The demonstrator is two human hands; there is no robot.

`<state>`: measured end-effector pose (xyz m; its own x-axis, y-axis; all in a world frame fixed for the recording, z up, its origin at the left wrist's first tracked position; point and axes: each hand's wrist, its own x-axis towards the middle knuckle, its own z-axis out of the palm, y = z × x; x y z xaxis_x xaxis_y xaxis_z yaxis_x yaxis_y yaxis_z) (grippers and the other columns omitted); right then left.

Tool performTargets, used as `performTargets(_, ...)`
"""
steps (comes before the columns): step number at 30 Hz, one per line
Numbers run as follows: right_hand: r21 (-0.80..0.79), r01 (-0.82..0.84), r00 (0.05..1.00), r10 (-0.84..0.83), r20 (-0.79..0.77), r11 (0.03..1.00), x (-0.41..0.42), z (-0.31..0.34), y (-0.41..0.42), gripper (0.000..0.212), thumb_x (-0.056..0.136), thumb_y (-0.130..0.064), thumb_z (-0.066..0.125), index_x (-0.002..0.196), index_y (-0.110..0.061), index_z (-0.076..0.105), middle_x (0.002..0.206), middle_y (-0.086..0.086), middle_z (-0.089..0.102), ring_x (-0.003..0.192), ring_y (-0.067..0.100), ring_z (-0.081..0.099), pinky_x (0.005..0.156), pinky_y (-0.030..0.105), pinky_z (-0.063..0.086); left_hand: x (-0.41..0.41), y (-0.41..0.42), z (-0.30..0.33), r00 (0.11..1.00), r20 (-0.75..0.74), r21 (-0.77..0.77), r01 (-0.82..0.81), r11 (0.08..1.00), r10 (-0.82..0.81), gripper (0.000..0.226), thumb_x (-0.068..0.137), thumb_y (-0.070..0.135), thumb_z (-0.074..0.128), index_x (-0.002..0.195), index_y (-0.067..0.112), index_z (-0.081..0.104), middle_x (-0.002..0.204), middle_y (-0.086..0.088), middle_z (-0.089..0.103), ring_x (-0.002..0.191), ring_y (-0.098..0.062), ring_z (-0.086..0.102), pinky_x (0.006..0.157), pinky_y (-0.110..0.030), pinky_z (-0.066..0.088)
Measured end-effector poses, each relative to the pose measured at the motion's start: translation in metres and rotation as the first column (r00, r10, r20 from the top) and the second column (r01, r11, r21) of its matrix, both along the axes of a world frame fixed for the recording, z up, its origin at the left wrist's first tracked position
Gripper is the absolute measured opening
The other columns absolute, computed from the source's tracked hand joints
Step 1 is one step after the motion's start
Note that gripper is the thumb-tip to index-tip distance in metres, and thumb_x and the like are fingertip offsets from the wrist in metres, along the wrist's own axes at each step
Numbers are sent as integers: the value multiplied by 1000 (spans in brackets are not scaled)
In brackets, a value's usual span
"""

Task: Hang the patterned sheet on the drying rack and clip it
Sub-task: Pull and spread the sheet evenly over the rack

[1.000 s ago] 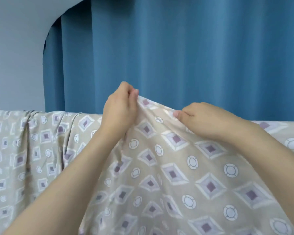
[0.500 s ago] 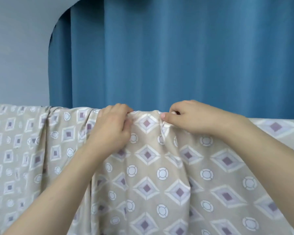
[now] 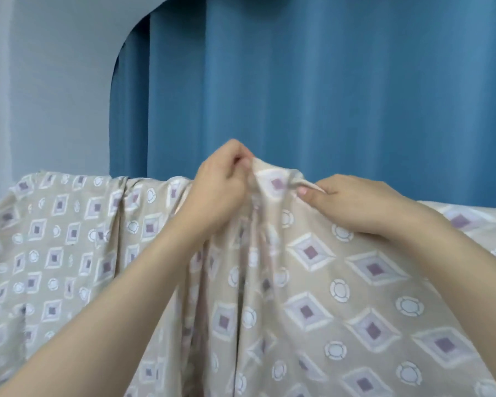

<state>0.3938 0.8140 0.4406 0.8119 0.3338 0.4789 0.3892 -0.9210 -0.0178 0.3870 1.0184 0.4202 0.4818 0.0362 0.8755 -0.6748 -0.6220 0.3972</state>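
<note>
1. While both hands keep hold of the top fold, head view, the step in hand reads as evening out the beige cotton sheet printed with purple-centred diamonds and white rings (image 3: 312, 282) along its support. To do it well, judged from here: pull the bunched pleats below the left hand sideways until the fold lies flat, keep equal drop on both sides, then clip.
2. Left hand (image 3: 221, 187): fingers curled, pinching a raised peak of the sheet's top edge between thumb and fingertips.
3. Right hand (image 3: 352, 204): fingers curled over the fold, thumb tip pressing cloth just beside the peak.
4. Sheet sits draped over a hidden bar; rack itself not visible, no clip in sight. Cloth between the two hands is short and humped.
5. Behind: blue pleated curtain (image 3: 327, 96), pale grey wall (image 3: 55, 96) with an arched edge.
</note>
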Motion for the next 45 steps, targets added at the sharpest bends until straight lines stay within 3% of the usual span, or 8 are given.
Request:
performTargets(4,166,-56,998,52,28,985,4,-1,-5,46,100,-52,33,79,-18,55,83,-6,62,84,20,59,80,39,48,-17,18,1,862,-418,48,338,940,-288,21,87,22,59,78,4,64,64,1,58,60,-15,47,60,-24,40)
performTargets(8,308,-179,983,161,84,934,7,3,4,22,93,-7,41,76,-12,54,81,0,59,81,24,56,70,35,46,7,51,12,796,-373,393,-331,858,477,18,83,41,51,84,24,56,96,4,58,100,-23,49,88,-36,39)
performTargets(10,284,-204,979,203,32,937,6,7,17,20,91,-6,41,77,-11,55,82,0,58,79,21,54,67,33,43,14,55,7,753,-409,445,-329,833,516,22,90,36,48,74,21,48,89,-1,54,99,-26,43,79,-36,39)
performTargets(23,45,-53,995,57,-80,998,22,5,51,65,82,-81,31,104,-20,40,93,-7,56,72,14,54,64,33,42,15,73,42,872,-224,621,-217,753,436,18,94,18,58,87,9,72,79,-5,67,65,-7,52,64,-21,44)
performTargets(30,1,-53,997,53,-48,999,22,3,53,51,88,-75,25,101,-29,43,97,-13,55,93,21,54,83,40,48,53,82,67,581,391,418,-803,425,714,11,89,6,44,89,11,55,87,-8,60,82,-32,52,65,-38,35)
performTargets(36,-19,14,999,-13,36,1000,25,0,47,55,97,-57,13,76,-21,49,100,1,63,91,27,56,75,36,42,27,43,16,926,253,202,-335,920,282,18,97,31,49,87,17,52,75,3,58,74,-23,56,68,-38,44)
performTargets(42,-49,30,995,-25,93,998,28,-4,34,51,100,-46,12,70,-21,45,90,0,51,88,27,50,76,36,41,-16,39,-76,966,-181,794,33,608,184,14,97,31,47,85,25,48,62,5,54,58,-17,45,58,-35,44)
performTargets(45,-63,-22,990,30,134,998,28,-7,41,50,99,-46,13,86,-23,55,101,-2,62,93,27,56,73,36,40,-14,50,-50,988,16,480,-141,866,152,10,92,28,47,85,23,52,64,9,56,60,-13,50,61,-34,48)
